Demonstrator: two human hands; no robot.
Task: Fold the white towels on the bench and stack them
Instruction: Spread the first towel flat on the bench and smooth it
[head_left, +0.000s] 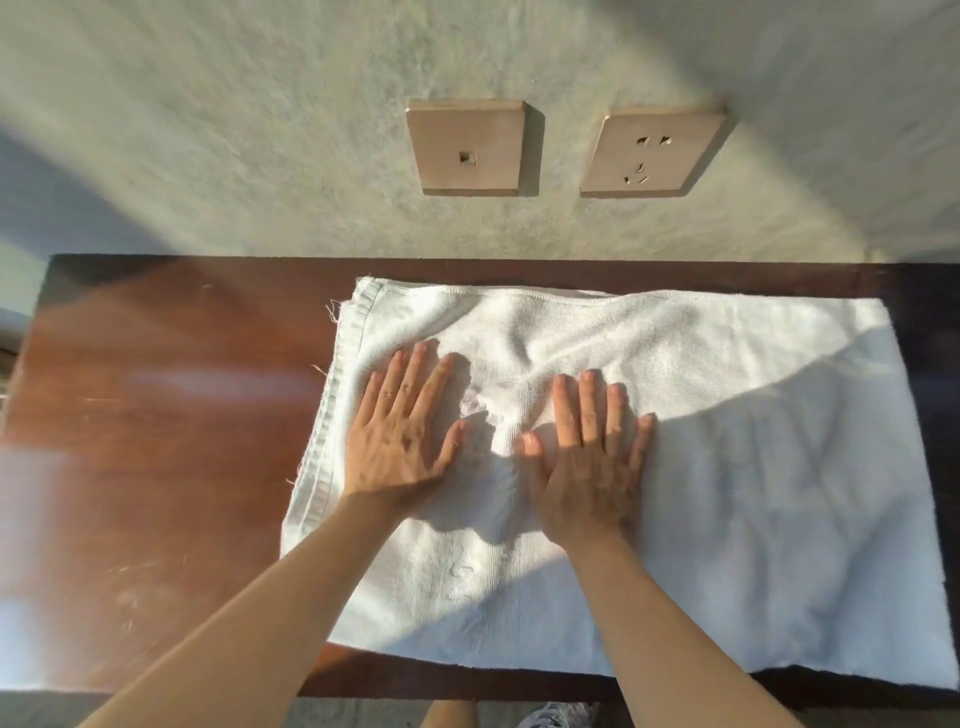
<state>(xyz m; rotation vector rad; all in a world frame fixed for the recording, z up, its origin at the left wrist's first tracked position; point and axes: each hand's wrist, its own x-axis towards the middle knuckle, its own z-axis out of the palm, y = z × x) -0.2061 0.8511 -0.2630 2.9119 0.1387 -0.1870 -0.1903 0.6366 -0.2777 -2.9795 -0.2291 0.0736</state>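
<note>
A white towel (727, 467) lies spread flat over the middle and right of the dark wooden bench (156, 441), its hemmed short edge at the left. It looks doubled over, with two edges stacked along the far side. My left hand (402, 441) presses flat on the towel near its left hem, fingers straight and spread. My right hand (587, 457) presses flat beside it, nearer the towel's middle, fingers straight as well. Small creases run between the two hands. Neither hand holds anything.
The bench stands against a pale rough wall carrying a bronze switch plate (470, 148) and a bronze socket plate (652, 153). Bare wood shows left of the towel. The towel's right end reaches the bench's right side. A shoe (556, 717) shows below the front edge.
</note>
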